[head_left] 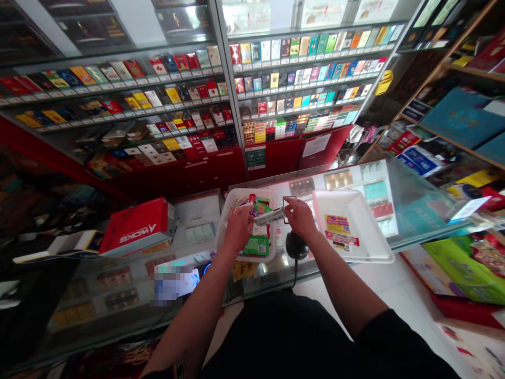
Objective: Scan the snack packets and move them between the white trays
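Observation:
My left hand [239, 227] is over the left white bin [221, 239], its fingers closed at one end of a pale printed packet [270, 216]. My right hand [300, 217] comes in from the other side, with thumb and forefinger bent at the packet's far end. The packet is slightly tilted between both hands. Under it, several colourful snack packets, among them a green one [256, 246], fill the left bin. To the right, another white bin [373, 239] holds a yellow packet [337, 223] and a red strip-shaped packet [342, 238].
A black scanner-like device [295, 245] with a cord stands between the bins on the glass counter [418, 210]. At the left are a red box [136, 226] and a lit phone-like screen [185, 284]. Shelves of cigarette packs [276, 79] rise behind.

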A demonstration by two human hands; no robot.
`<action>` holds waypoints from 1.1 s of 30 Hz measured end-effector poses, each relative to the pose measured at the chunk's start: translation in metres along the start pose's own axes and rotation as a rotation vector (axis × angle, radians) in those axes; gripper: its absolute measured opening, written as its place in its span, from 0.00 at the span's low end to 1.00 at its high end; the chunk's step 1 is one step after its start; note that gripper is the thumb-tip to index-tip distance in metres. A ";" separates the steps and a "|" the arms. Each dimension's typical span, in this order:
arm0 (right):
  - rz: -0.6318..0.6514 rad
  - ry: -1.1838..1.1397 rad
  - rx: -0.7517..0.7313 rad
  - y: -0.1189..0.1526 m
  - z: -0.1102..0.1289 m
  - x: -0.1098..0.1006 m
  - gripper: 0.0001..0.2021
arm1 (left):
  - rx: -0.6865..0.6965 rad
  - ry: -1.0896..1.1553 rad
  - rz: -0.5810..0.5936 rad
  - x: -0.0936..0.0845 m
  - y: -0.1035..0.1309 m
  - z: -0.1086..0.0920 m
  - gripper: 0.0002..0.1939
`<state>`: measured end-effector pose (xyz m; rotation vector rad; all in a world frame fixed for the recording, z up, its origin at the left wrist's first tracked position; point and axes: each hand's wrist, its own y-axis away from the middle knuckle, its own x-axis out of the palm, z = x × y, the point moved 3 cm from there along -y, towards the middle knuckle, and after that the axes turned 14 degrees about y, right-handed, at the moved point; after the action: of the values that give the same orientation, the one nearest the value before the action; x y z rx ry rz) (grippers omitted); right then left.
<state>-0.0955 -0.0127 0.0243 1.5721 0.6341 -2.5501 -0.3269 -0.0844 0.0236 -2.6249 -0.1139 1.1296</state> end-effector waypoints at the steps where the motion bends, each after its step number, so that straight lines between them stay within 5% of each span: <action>1: -0.012 0.000 0.001 0.001 -0.004 -0.002 0.23 | 0.011 -0.015 0.003 0.003 -0.002 -0.004 0.24; 15: -0.056 0.041 0.105 0.008 -0.068 -0.016 0.25 | 0.104 -0.077 0.086 0.047 -0.039 -0.045 0.24; 33: -0.035 0.049 0.154 0.015 -0.129 -0.028 0.25 | 0.052 -0.091 0.175 0.104 -0.067 -0.068 0.26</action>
<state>0.0295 0.0188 -0.0064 1.6897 0.4845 -2.6504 -0.2036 -0.0163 0.0145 -2.5781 0.1278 1.2907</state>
